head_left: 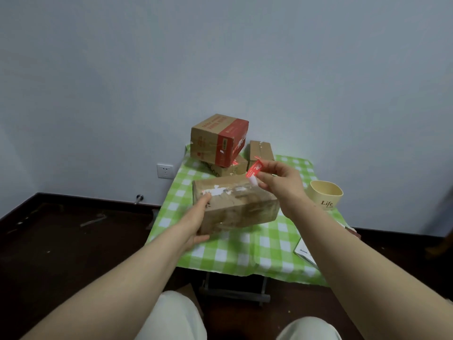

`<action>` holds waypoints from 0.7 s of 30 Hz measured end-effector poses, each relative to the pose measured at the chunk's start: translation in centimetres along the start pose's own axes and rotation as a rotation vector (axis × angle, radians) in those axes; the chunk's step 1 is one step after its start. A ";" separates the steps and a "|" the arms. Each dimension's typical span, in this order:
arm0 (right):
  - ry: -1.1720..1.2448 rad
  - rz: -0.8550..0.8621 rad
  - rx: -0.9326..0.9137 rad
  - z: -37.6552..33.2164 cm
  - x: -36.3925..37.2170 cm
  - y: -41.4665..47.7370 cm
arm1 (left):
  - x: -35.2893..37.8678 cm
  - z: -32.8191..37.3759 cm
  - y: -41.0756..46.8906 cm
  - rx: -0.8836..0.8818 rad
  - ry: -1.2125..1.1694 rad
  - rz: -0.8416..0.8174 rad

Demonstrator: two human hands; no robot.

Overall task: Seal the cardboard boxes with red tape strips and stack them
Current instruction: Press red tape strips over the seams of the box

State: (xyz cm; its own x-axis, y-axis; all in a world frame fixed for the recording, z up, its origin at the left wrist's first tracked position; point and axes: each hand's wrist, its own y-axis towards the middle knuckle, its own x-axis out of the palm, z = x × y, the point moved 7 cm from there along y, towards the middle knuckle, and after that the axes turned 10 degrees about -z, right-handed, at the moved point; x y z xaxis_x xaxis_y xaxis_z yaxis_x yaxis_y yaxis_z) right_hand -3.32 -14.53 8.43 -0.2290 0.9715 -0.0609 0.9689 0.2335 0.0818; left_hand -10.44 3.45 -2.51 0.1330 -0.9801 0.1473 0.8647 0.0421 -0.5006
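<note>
A bench [228,257] under green checked cloth carries the near cardboard box [241,206]. The left hand [196,220] grips its left end, thumb on top. Just above its right corner, the right hand [282,184] pinches a red tape strip [255,169].

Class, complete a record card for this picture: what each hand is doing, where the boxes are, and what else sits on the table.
Left hand: grips the near box by its left end
Right hand: pinches a red tape strip above that box's far right corner
Stack: red-banded box sits on a flatter box at the back
Loose box: small box right of the stack
Other: cream cup marked Life, green checked cloth
</note>
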 end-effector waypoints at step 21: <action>0.018 -0.045 0.149 5.1 0.7 -1.6 | -2.9 -1.4 4.8 0.037 0.356 0.270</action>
State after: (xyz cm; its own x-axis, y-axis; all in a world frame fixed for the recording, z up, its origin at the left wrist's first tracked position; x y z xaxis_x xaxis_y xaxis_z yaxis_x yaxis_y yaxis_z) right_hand -4.51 -14.38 3.15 -0.2724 0.9612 -0.0434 0.9606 0.2691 -0.0689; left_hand -7.33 6.19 -6.59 0.1871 -0.9383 -0.2908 0.8395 0.3065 -0.4487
